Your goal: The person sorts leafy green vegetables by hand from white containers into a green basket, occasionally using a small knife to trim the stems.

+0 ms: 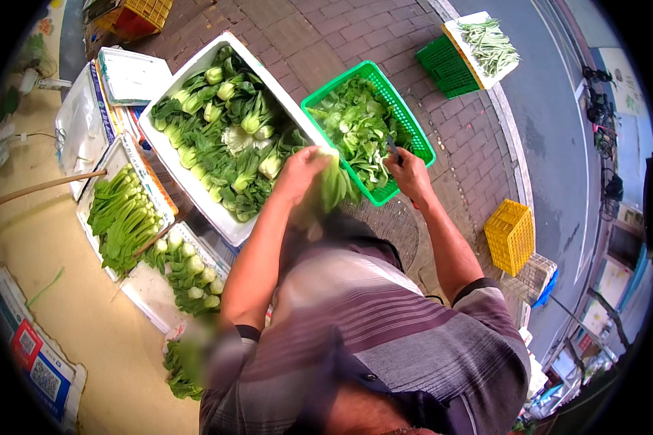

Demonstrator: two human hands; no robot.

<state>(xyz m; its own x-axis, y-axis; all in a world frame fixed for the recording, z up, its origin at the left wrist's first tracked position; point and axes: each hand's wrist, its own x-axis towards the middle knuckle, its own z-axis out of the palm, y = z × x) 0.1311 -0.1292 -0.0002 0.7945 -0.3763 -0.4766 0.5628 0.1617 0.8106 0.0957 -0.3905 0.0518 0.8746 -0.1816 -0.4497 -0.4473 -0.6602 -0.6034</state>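
My left hand [299, 173] holds a head of bok choy [334, 182] by its pale base, the green leaves hanging down between the foam box and the basket. In my right hand [409, 173] is a knife [393, 147] with a dark blade, held over the near right part of the green plastic basket [422, 136]. Loose green leaves [359, 119] fill much of that basket. At the left, a large white foam box [283, 81] holds many heads of bok choy [212, 130], with a paler cut piece [239, 138] among them.
Left stand foam trays of leafy stems [122, 217] and white-based greens [193, 272]. A wooden stick [43, 190] juts in there. A green crate [449, 68] bears a tray of long beans [490, 46]. A yellow crate [509, 236] stands right, near the kerb and road.
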